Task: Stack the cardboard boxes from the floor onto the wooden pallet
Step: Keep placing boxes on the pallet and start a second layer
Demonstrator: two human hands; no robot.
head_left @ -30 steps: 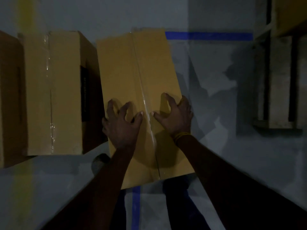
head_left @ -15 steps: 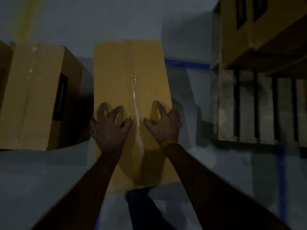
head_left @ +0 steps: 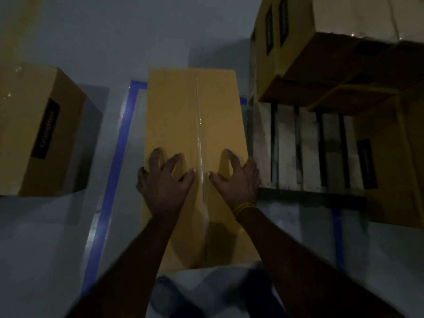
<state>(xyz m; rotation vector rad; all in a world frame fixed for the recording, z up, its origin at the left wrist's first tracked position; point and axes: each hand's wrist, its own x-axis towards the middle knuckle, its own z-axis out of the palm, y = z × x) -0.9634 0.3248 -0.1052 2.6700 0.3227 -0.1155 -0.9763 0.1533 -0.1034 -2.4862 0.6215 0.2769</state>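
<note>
Head view, dim light. Long tan cardboard box (head_left: 195,125) with a clear-taped centre seam, lengthwise away from the camera, near end close to the person's legs. Whether resting on the grey floor (head_left: 57,237) or lifted off it: cannot tell. Left hand (head_left: 164,182) on the box top left of the seam, fingers spread apart and arched, tips pressing the cardboard, outer fingers at the left edge. Right hand (head_left: 236,180) mirrored right of the seam, fingers likewise splayed and bent, thumb tip near the tape, outer fingers at the right edge; yellow band (head_left: 243,207) on that wrist. Thumbs nearly meeting across the seam, not touching.

Just beside the box on the right, pale slatted wooden pallet (head_left: 296,145), bare boards showing. On the pallet further back, large stacked brown cardboard boxes (head_left: 321,53) with dark labels; another brown box (head_left: 390,161) at the far right edge. To the left, well apart, a second brown cardboard box with a black side label (head_left: 43,131) on the floor. Blue tape line (head_left: 117,154) on the floor between that box and the held one.
</note>
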